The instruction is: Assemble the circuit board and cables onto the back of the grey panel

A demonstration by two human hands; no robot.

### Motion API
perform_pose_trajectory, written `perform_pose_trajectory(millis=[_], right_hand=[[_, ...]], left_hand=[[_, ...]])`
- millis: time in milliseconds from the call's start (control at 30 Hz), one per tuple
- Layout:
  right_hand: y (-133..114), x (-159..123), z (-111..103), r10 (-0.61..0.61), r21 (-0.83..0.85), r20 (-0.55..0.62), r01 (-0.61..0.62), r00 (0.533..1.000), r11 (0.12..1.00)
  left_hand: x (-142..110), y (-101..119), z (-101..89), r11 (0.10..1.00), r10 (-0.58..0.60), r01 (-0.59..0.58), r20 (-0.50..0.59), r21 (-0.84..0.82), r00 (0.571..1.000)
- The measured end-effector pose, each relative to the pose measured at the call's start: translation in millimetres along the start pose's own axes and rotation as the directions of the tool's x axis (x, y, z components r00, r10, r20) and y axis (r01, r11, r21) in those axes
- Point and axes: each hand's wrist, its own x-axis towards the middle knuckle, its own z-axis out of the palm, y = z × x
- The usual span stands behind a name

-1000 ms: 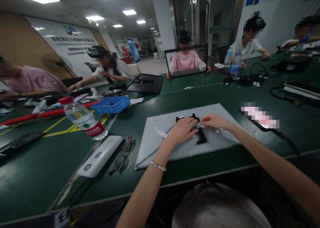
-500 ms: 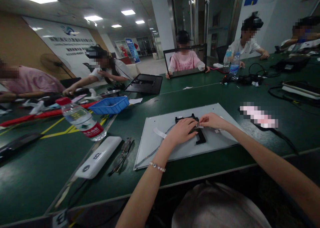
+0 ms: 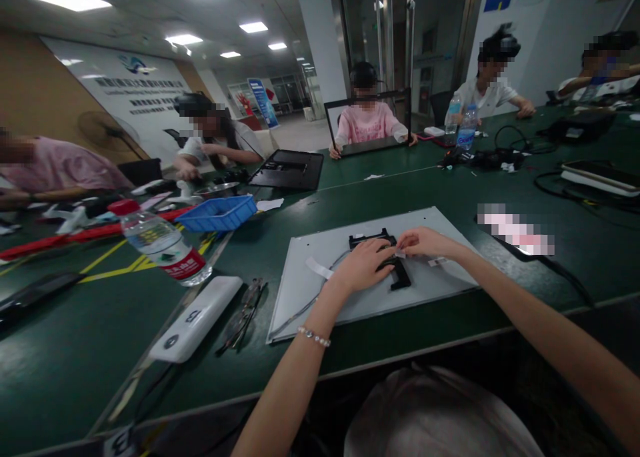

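A grey flat panel (image 3: 320, 290) lies on the green table (image 3: 75, 350) in front of me. A black bracket-like part (image 3: 400, 277) sits on its middle, with a thin grey cable (image 3: 300, 307) and a white tape strip (image 3: 319, 267) to its left. My left hand (image 3: 361, 265) rests on the black part, fingers curled over it. My right hand (image 3: 425, 242) pinches a small white piece at the part's top. What my left fingers hold, if anything, is hidden.
A water bottle (image 3: 160, 243), a white oblong device (image 3: 197, 317) and glasses (image 3: 243, 317) lie to the left. A blue tray (image 3: 220, 213) stands behind them. Cables (image 3: 555, 270) run at the right. Several people work at the table's far and left sides.
Both hands stay on the black part with only slight finger shifts. The view has drifted a little. The person at the far left has drawn an outstretched arm back.
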Motion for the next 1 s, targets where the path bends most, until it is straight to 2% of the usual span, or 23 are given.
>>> perform_pose_trajectory(millis=[200, 400, 633, 767, 900, 1000], right_hand=[[-3, 0, 2, -0.018, -0.02, -0.025, 0.018, 1.0, 1.0], [-10, -5, 2, -0.055, -0.176, -0.053, 0.045, 0.997, 0.983], [1, -1, 4, -0.097, -0.314, -0.127, 0.053, 0.987, 0.948], [0, -2, 3, -0.094, -0.27, -0.11, 0.061, 0.989, 0.961], [-8, -6, -2, -0.058, -0.229, -0.157, 0.021, 0.986, 0.973], [-11, -8, -5, -0.035, -0.234, -0.176, -0.007, 0.984, 0.972]], left_hand=[[1, 3, 1.2, 1.0, -0.009, 0.009, 0.016, -0.019, 1.0], [1, 3, 1.4, 1.0, -0.003, 0.003, 0.02, -0.02, 1.0], [1, 3, 3.3, 1.0, -0.004, 0.004, 0.011, -0.024, 1.0], [1, 3, 3.4, 0.999, 0.002, -0.001, 0.012, -0.038, 1.0], [1, 1, -4.7, 0.998, -0.011, 0.011, 0.0, -0.059, 1.0], [-2, -4, -21.9, 0.997, -0.062, 0.062, 0.011, -0.047, 0.998]])
